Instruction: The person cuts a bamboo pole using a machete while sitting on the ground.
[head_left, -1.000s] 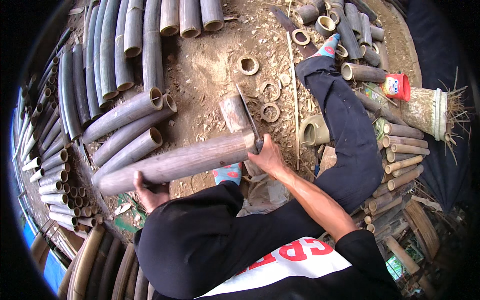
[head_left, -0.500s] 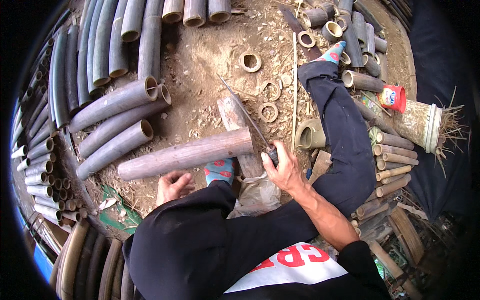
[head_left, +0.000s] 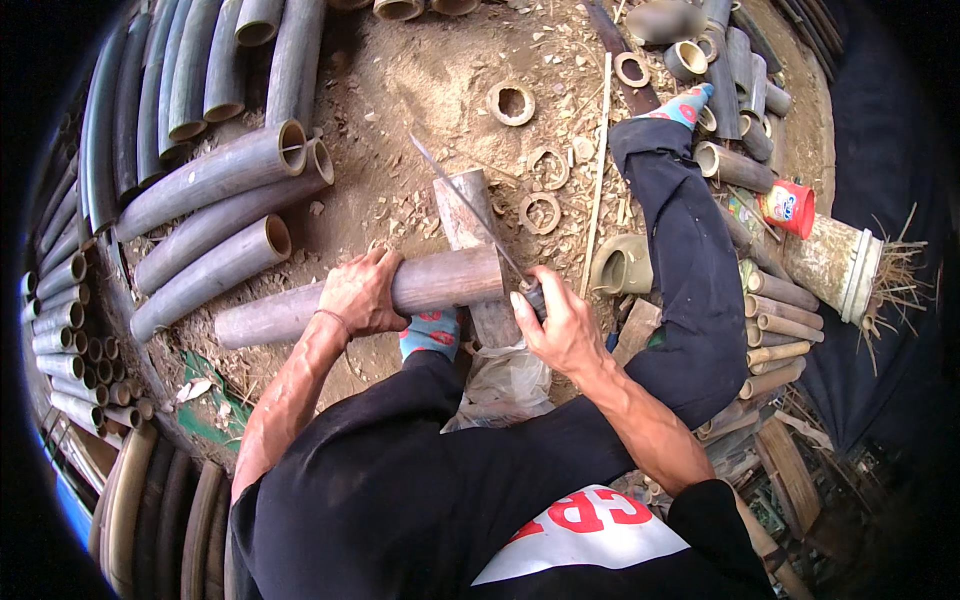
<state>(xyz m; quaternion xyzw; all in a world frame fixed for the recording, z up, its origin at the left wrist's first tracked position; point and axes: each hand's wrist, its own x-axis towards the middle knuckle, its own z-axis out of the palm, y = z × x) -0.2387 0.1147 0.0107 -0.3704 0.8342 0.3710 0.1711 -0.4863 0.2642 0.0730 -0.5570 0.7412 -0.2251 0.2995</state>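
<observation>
A thick grey-brown bamboo tube (head_left: 450, 277) lies crosswise over a pale wooden block (head_left: 457, 225) in front of me. My left hand (head_left: 362, 290) is closed over the tube's middle from above. In my right hand (head_left: 562, 325), just right of the tube's end, is a long narrow blade with a dark handle (head_left: 490, 232). Its tip points up and left, and it slants close by the tube's right end. Whether it touches the tube I cannot tell, nor whether its edge has teeth. My socked foot (head_left: 430, 335) is under the tube, beside the block.
Cut bamboo rings (head_left: 511, 103) lie among shavings beyond the block. Long bamboo tubes (head_left: 215, 180) lie at the left, with stacked pieces (head_left: 75, 345) beyond. At the right are a red container (head_left: 788, 208), a whitish bucket (head_left: 828, 255) and short bamboo lengths (head_left: 785, 320). My right leg (head_left: 690, 290) stretches forward.
My left hand has risen from below the bamboo tube and closed over it. The tube has shifted slightly left. My right hand keeps hold of the blade's handle, moved slightly left.
</observation>
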